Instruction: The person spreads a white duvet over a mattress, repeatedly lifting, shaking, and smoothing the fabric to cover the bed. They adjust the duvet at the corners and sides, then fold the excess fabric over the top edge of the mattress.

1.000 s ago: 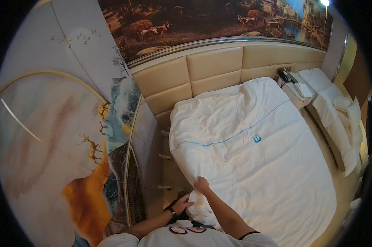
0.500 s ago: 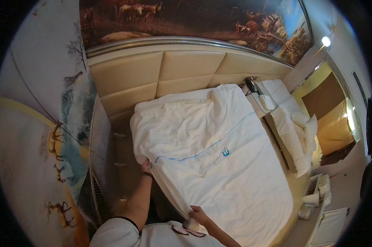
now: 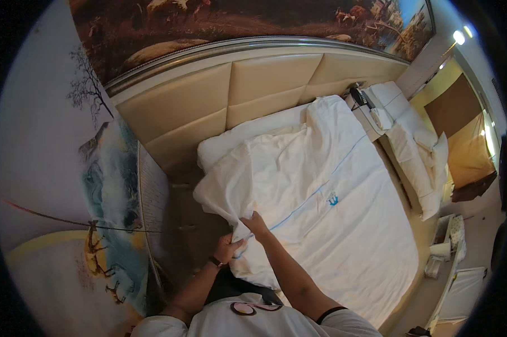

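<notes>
A white duvet with a thin blue stripe and a small blue crown emblem lies spread and wrinkled over a bed. My left hand, a dark band on its wrist, grips the duvet's edge at the near left side of the bed. Just above and right of it, my right hand is closed on a bunched fold of the same edge. Cloth hides some fingertips of both hands. At the head end, a strip of the white mattress sheet shows past the duvet.
A padded beige headboard stands behind the bed, below a large framed painting. To the right are a nightstand and a second bed with rumpled white bedding. A painted wall panel rises at the left.
My right hand has moved up and left along the duvet's edge to beside my left hand. My left hand still holds the edge. The view has shifted, and the duvet's left corner is pulled and bunched.
</notes>
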The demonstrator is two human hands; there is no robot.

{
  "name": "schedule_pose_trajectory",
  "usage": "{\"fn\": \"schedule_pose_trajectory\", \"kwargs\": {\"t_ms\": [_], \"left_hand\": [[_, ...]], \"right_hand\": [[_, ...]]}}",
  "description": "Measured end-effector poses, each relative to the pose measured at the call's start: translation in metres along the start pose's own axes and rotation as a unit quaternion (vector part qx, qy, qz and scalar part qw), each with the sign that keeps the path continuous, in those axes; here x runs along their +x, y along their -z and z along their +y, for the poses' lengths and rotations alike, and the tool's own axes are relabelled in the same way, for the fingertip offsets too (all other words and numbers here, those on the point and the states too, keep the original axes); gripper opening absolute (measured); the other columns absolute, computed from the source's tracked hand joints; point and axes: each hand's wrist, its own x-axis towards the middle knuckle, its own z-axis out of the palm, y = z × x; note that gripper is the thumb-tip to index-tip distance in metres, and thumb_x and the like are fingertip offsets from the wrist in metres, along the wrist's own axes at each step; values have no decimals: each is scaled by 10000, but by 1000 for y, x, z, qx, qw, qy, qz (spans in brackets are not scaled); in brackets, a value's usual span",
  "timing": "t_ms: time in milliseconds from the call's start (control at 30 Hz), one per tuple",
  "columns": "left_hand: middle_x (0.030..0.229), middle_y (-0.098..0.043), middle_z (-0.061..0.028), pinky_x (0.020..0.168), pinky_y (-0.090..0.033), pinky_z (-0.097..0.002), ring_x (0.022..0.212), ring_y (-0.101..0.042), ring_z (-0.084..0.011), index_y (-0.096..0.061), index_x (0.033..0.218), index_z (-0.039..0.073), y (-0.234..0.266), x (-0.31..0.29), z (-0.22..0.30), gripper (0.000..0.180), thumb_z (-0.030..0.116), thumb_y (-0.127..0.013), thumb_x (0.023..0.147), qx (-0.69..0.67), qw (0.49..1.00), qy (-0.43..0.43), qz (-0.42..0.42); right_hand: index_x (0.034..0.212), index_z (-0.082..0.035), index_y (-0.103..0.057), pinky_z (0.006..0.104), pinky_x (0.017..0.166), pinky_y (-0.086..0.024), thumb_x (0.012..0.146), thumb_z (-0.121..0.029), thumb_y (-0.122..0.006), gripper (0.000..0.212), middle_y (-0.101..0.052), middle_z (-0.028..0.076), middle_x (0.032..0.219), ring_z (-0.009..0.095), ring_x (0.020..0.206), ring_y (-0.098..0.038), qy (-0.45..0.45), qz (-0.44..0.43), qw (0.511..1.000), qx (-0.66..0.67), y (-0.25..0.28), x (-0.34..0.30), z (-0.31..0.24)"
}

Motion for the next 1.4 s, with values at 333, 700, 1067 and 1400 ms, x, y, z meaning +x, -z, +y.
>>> {"fn": "schedule_pose_trajectory", "kwargs": {"t_ms": [333,700,1067,1400], "left_hand": [[1287,-529,-137,994,-399,-461,1138,-521,-318,-482,1301,87,43,96,-34,673,606,-481,874,-361,897,234,100],[1010,-625,-122,763,-501,-389,852,-593,-256,-561,1087,-60,167,298,27,374,283,-511,947,-102,890,-27,443],[1224,-530,-213,903,-449,-451,1101,-519,-367,-494,1218,-32,312,298,73,306,135,-437,968,369,754,101,534],[1361,-392,-186,1063,-265,-500,1276,-335,-345,-486,1238,66,206,502,30,664,323,-788,706,680,727,98,-13]], "right_hand": [[1123,29,-600,307,778,-479,804,-68,-604,334,-646,52,986,154,867,-599,-55,-79,982,163,30,6,17],[936,-25,-619,283,489,-401,796,-197,-660,225,-541,26,660,125,556,-491,-86,-254,963,-28,59,46,-11],[1035,9,-580,367,510,-511,887,-271,-565,317,-626,134,779,225,580,-586,-234,54,963,124,93,304,33],[764,69,-540,371,482,-515,853,-373,-618,457,-591,139,659,243,557,-610,-217,355,908,-43,169,512,-22]]}}
